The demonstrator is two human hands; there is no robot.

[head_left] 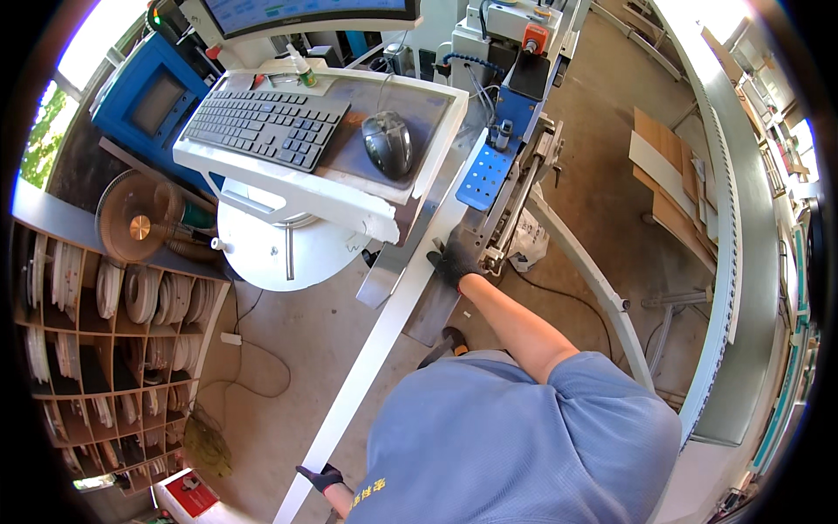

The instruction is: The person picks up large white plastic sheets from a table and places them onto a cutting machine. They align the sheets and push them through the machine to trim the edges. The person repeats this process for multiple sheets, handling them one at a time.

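A long, narrow white board [368, 367] slants from the lower left up into the machine. At its near end my left hand [320, 478], in a dark glove, is closed around the edge, its lower fingers hidden. Farther up, beside the metal machine bed, my right hand [456, 260] grips the board's right edge. Its black-gloved thumb lies across the white surface; the other fingers are partly lost against dark metal. Just beyond this hand sits a blue perforated plate [481, 179] on the machine head.
Left of the board, a white stand [288, 203] carries a keyboard [266, 125] and a black mouse [387, 144] below a monitor [310, 16]. Shelves of edging rolls [113, 349] stand at the left. A slanted white leg [583, 271] and cables lie right of my arm.
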